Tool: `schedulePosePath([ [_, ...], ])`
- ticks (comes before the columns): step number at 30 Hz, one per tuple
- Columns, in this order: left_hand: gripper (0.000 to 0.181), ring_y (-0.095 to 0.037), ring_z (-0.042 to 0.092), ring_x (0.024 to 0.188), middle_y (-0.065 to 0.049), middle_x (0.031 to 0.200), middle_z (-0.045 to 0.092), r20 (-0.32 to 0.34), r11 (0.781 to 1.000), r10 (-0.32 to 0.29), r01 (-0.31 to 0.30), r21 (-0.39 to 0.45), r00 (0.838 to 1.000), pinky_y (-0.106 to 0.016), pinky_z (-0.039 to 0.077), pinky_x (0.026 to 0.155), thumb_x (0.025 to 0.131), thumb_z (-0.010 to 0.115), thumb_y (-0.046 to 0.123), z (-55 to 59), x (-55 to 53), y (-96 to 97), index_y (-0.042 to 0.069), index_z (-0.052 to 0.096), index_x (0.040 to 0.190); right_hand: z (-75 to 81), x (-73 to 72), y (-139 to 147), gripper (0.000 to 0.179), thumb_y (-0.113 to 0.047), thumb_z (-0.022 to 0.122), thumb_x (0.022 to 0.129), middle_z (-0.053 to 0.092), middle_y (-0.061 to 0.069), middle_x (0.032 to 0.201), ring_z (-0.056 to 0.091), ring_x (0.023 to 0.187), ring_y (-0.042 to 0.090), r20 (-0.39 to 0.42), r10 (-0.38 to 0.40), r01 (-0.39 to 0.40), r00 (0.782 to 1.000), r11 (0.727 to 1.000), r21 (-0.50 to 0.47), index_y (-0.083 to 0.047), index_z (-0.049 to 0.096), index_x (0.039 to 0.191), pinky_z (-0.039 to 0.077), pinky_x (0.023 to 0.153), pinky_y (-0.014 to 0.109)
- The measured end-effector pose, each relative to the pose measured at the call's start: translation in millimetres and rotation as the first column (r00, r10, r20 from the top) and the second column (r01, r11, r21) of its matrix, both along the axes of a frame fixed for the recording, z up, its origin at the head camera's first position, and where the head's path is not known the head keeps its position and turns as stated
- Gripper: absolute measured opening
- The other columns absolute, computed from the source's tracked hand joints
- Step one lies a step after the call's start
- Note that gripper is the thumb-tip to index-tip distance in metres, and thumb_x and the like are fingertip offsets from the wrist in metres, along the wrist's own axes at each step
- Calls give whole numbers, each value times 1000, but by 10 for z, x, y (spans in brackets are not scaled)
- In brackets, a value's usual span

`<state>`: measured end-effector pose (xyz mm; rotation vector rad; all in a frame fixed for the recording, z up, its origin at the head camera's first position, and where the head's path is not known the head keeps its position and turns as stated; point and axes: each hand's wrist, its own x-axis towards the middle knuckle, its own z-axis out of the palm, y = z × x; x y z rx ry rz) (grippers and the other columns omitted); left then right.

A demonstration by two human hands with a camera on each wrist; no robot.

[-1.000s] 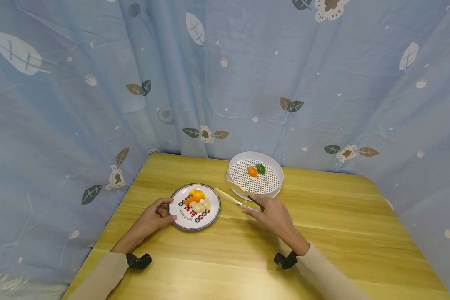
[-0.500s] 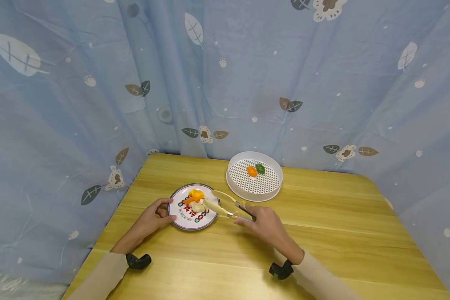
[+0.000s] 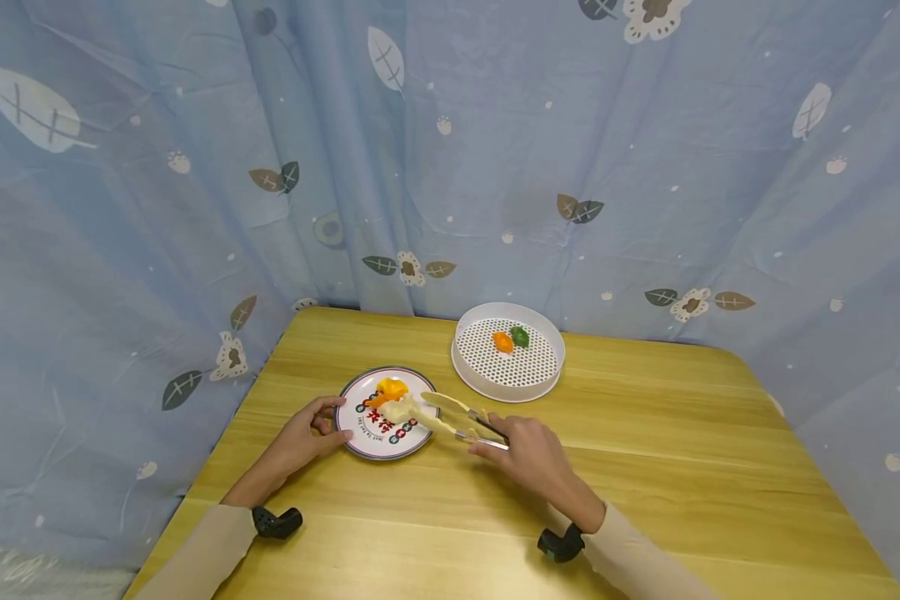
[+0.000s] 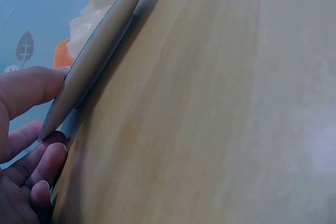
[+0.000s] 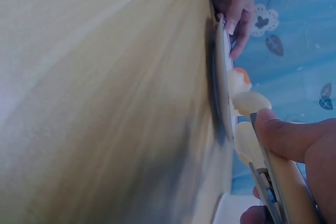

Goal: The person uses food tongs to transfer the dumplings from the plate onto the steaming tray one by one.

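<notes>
My left hand (image 3: 303, 437) grips the left rim of a white plate (image 3: 414, 381) with a dark patterned edge, thumb on top and fingers under, as the left wrist view shows. On the plate lie a yellow dumpling (image 3: 392, 387), an orange dumpling (image 3: 377, 401) and pale dumplings (image 3: 394, 411), toy-like in look. My right hand (image 3: 534, 457) holds metal tongs (image 3: 435, 422) with pale yellow tips, thumb pressed along one arm. The tongs stand spread, the nearer tip right at the pale dumplings and partly overlapping them; the farther tip is over the plate's right rim.
A white round steamer basket (image 3: 510, 388) with a perforated floor stands behind and right of the plate. In it sit an orange dumpling (image 3: 503, 342) and a green dumpling (image 3: 520, 336). A blue patterned curtain (image 3: 480, 167) hangs behind the wooden table (image 3: 645, 450).
My right hand has brought the tongs leftward from the steamer basket's front edge to the pale dumplings on the plate. My left hand stays on the plate's rim.
</notes>
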<state>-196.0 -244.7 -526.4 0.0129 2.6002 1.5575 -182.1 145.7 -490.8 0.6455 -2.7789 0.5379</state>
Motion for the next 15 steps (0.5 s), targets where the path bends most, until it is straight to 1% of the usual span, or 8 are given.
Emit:
schedulePosePath([
  [4, 61, -26, 48, 94, -13, 120, 53, 5, 1000, 5, -5, -7, 1000, -29, 41, 75, 90, 82, 25, -6, -2, 2, 14, 54, 143, 31, -3, -3, 47, -62, 75, 83, 44, -10, 64, 42, 57, 11, -29, 6, -4, 1000, 997, 74, -21, 73, 108, 36, 49, 30],
  [7, 61, -26, 48, 95, -13, 121, 53, 6, 1000, 4, -3, -8, 1000, -29, 40, 74, 90, 82, 26, -15, 0, -4, 14, 54, 143, 73, 10, -10, 49, -63, 74, 84, 43, -11, 64, 40, 56, 10, -30, 10, -7, 1000, 994, 107, -21, 73, 111, 34, 48, 29],
  [10, 62, -25, 47, 95, -12, 122, 53, 0, 1000, 4, -4, -8, 1000, -29, 41, 73, 91, 82, 28, -18, 1, -10, 14, 54, 144, 108, 21, -14, 52, -63, 74, 84, 42, -11, 65, 38, 55, 9, -31, 8, -4, 1000, 993, 117, -21, 74, 115, 33, 48, 28],
  [15, 62, -25, 47, 94, -12, 121, 53, -8, 1000, 0, 0, 1, 1000, -29, 40, 73, 90, 82, 28, -12, 1, -10, 14, 54, 143, 125, 20, -11, 51, -63, 74, 84, 41, -11, 64, 36, 53, 9, -58, 8, 0, 998, 991, 137, -22, 75, 115, 32, 46, 28],
])
